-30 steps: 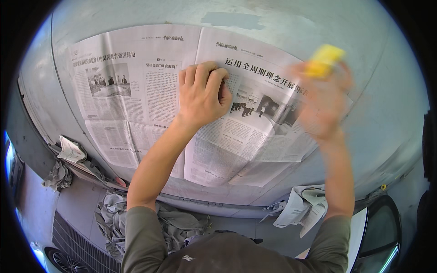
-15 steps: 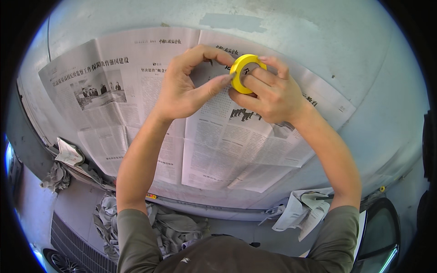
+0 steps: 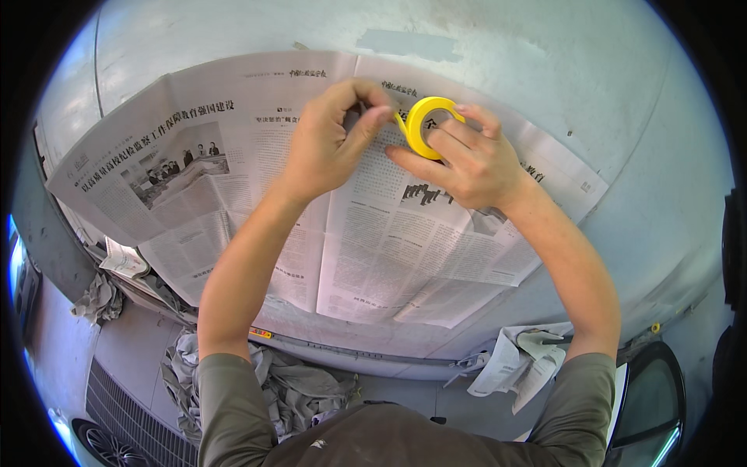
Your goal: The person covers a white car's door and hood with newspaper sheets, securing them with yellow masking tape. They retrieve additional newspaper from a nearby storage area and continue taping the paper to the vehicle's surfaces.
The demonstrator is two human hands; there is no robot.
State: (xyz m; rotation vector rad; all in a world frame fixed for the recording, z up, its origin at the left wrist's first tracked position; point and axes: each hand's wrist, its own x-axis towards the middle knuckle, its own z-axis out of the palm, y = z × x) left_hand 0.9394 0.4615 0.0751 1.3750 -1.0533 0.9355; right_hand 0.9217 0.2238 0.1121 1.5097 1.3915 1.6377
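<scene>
A broad pale grey panel [image 3: 622,101] fills most of the view, with a newspaper [image 3: 373,261] spread over it, creased by folds. Below the panel's lower edge lie a heap of grey cloth [image 3: 296,389] and, farther right, some crumpled printed sheets [image 3: 520,362]. Above the newspaper, the right hand [image 3: 478,167] is clamped on a yellow tape roll [image 3: 413,136], some fingers inside its ring. Just beside it, the left hand [image 3: 323,140] has thumb and forefinger together, pinching the short yellow strip [image 3: 401,123] that leads off the roll's left side.
</scene>
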